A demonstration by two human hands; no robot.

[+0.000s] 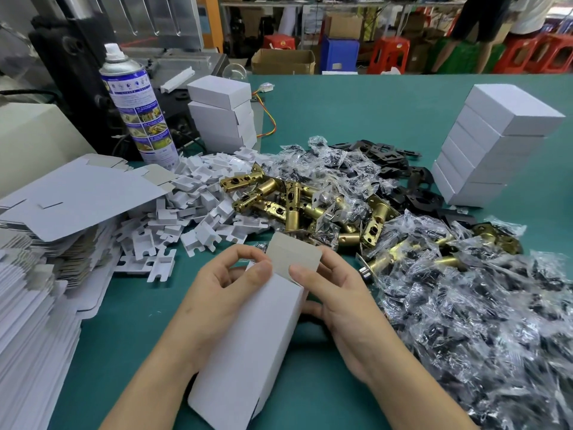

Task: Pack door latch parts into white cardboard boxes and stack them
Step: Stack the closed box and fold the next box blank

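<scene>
Both hands are on one white box, over the green table

Left hand pinches the left wall at the mouth, fingers curled. Right hand grips the right wall, thumb beside the flap hinge, fingers wrapped behind. Neither hand holds anything else

Box long axis runs from the person's body away and slightly right. Closed end is nearest the body, open end at the fingertips. End flap stands up with its grey inside facing the person, so the mouth is not closed. Can't see inside, so can't tell if it's loaded

Key relation: brass latches lie straight beyond the mouth, just past the flap, roughly on the box axis. Right hand looks the nearer one. Bagged parts spread right of the right hand, close beside its wrist. White inserts sit beyond and left of the left hand

Room: bare table below and near-left of the grip. Flat blanks block the far left and bags crowd the right. Finished stack is well off beyond-right, across the parts heap. A second stack is beyond-left, near the spray can

My read: load or tuck comes next. For a load, the right hand lets go and reaches forward while the left keeps the mouth up. For a tuck, the flap folds towards the body, with nothing in the way
</scene>
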